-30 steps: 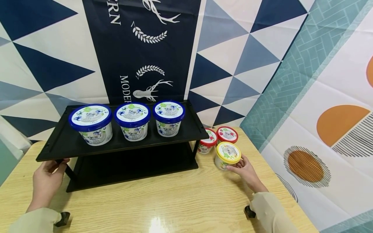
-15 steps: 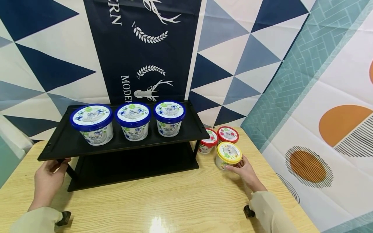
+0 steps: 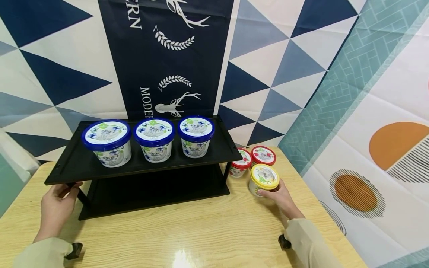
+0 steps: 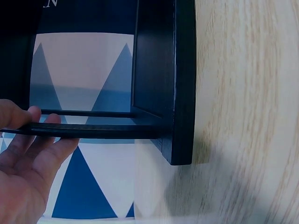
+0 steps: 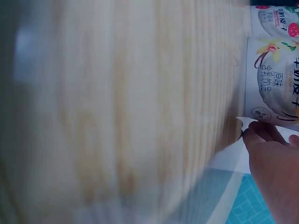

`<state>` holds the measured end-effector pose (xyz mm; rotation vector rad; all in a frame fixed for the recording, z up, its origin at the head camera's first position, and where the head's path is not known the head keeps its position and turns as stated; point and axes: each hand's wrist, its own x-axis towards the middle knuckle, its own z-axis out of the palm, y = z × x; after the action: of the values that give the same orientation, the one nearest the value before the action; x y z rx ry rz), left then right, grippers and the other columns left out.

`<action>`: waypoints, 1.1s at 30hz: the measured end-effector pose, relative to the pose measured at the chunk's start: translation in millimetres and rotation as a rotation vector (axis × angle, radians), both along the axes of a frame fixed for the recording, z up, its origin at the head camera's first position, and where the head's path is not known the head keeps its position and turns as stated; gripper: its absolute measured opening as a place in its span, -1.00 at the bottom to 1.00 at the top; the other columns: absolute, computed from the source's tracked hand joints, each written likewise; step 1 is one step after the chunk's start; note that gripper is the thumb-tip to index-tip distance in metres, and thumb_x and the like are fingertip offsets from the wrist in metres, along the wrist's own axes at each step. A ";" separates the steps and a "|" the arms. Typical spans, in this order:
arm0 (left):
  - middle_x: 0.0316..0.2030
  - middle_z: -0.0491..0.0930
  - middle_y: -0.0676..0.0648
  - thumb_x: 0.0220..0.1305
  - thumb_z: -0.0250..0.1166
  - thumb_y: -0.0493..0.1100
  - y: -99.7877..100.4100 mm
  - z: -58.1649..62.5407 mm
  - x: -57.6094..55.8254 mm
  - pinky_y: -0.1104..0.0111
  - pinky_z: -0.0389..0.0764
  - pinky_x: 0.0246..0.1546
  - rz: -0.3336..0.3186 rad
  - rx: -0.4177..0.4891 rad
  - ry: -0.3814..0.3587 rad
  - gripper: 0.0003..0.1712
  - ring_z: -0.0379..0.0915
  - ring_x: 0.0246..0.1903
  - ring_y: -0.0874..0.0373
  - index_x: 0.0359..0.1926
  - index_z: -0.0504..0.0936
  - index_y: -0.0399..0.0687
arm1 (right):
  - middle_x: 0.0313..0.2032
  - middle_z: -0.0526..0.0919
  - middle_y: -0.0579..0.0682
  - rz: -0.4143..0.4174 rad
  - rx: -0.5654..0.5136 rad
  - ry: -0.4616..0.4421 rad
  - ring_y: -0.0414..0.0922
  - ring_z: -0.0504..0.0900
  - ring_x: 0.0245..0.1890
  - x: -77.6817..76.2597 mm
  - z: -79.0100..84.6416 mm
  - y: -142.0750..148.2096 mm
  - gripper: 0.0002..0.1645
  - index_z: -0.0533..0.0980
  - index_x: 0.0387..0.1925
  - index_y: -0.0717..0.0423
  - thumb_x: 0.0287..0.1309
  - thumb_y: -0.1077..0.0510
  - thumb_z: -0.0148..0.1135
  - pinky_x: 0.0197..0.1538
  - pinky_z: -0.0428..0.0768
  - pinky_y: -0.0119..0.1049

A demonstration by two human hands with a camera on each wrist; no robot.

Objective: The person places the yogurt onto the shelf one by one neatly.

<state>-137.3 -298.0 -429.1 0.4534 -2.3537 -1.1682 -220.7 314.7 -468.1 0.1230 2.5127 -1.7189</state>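
Note:
My left hand (image 3: 56, 208) grips the front left post (image 4: 107, 131) of a black two-tier shelf (image 3: 154, 191), thumb on one side and fingers on the other. Over at the right, my right hand (image 3: 284, 201) holds a white tub with a yellow lid (image 3: 264, 177) by its right side, the thumb lying across its front. In the right wrist view the printed wall of this tub (image 5: 275, 79) appears at the right edge, fingertips against its base. Whether it touches the table is unclear. Two red-lidded tubs (image 3: 243, 159) (image 3: 263, 155) stand just behind it.
Three blue-lidded tubs (image 3: 106, 134) (image 3: 154, 132) (image 3: 196, 128) stand in a row on the shelf's upper tier. The wooden table (image 3: 174, 238) stretches in front of the shelf. Patterned cloth (image 3: 254, 74) hangs behind, and another patterned cloth (image 3: 375, 160) closes off the right.
My right thumb has slid slightly farther left across the front of the yellow-lidded tub. The head view has shifted a little; the left hand keeps its grip on the post.

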 end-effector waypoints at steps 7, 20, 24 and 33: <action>-0.47 0.29 0.65 0.33 0.06 -0.21 -0.1 -0.9 -1.2 0.92 0.26 -0.35 0.006 -0.003 0.013 -0.78 0.20 -0.36 0.81 -0.13 0.51 -0.27 | 0.35 0.06 0.21 -0.031 0.030 -0.030 0.10 0.11 0.32 -2.2 2.6 -3.5 0.19 -0.20 0.42 0.15 -0.01 0.00 0.40 0.43 0.07 0.09; -0.46 0.28 0.63 0.34 0.05 -0.18 -0.6 -1.6 -1.1 0.91 0.26 -0.36 0.018 0.000 -0.014 -0.77 0.18 -0.36 0.81 -0.11 0.51 -0.24 | 0.33 0.13 0.17 -0.033 -0.003 -0.019 0.06 0.15 0.31 -6.7 5.1 -7.4 0.15 -0.12 0.41 0.10 -0.04 0.06 0.42 0.42 0.12 0.04; -0.47 0.27 0.64 0.34 0.05 -0.19 -0.1 -1.5 -0.9 0.91 0.25 -0.35 0.022 -0.005 -0.008 -0.76 0.18 -0.35 0.80 -0.10 0.51 -0.26 | 0.31 0.17 0.14 -0.025 0.008 0.019 0.04 0.19 0.29 -10.1 -3.9 -4.3 0.15 -0.08 0.40 0.08 -0.07 0.03 0.44 0.40 0.16 0.01; -0.48 0.29 0.67 0.33 0.05 -0.21 0.4 -0.2 -0.4 0.92 0.26 -0.34 0.004 0.005 0.019 -0.77 0.20 -0.36 0.81 -0.12 0.52 -0.27 | 0.31 0.22 0.12 -0.040 0.036 0.019 0.01 0.22 0.28 -11.4 -5.1 -4.0 0.13 -0.03 0.40 0.09 -0.07 0.00 0.44 0.38 0.17 -0.07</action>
<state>-137.8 -297.6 -429.3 0.4462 -2.3329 -1.1715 -232.1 310.7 -473.2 0.1608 2.5730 -1.6976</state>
